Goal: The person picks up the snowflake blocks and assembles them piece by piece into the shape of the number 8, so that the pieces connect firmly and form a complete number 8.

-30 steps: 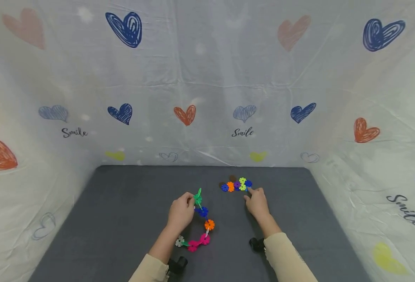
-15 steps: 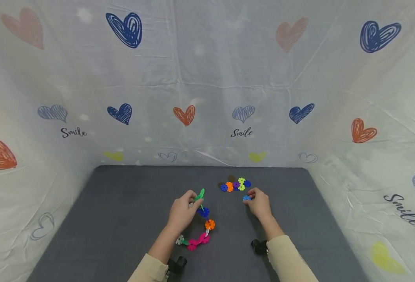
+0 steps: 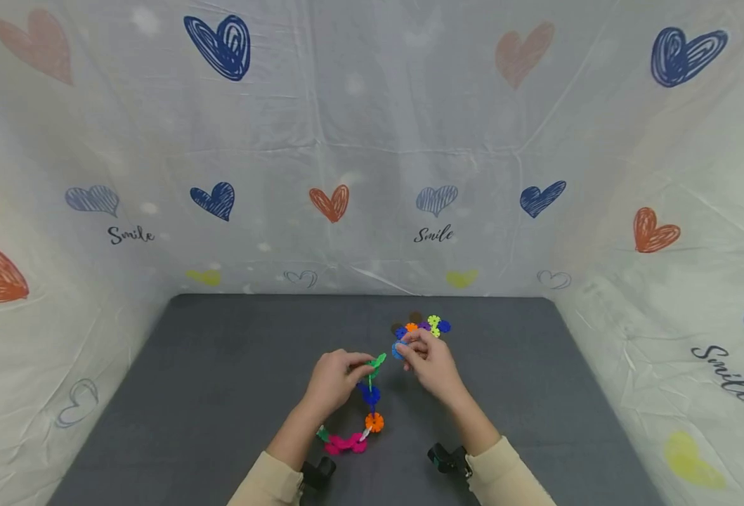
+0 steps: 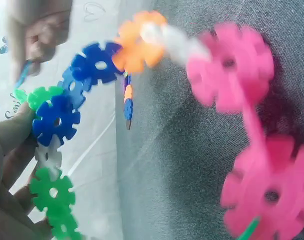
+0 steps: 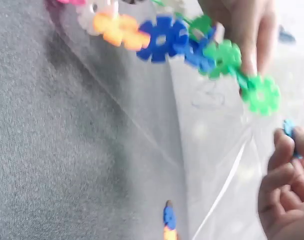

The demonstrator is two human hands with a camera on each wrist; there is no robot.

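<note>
In the head view my left hand (image 3: 332, 381) pinches a chain of interlocked plastic snowflake discs near its green end disc (image 3: 379, 360). The chain hangs below through a dark blue disc (image 3: 371, 395), an orange disc (image 3: 374, 422), and pink discs (image 3: 346, 443). Large in the left wrist view are a pink disc (image 4: 236, 65) and a white connecting disc, blurred. To the right, my right hand (image 3: 433, 367) holds a light blue snowflake disc (image 3: 398, 350) between thumb and fingers. That blue disc (image 5: 288, 128) sits a short gap from the green end disc (image 5: 261, 95).
Behind my right hand lies a group of loose discs: yellow ones (image 3: 434, 322), a dark blue one (image 3: 444, 326), an orange one, brown ones (image 3: 415, 318). They rest on a dark grey table (image 3: 251, 337). A white heart-printed curtain (image 3: 372, 140) rises behind.
My right hand has picked the light blue disc from the group and carried it left toward the chain. My left hand has shifted right slightly, tilting the green end toward it.
</note>
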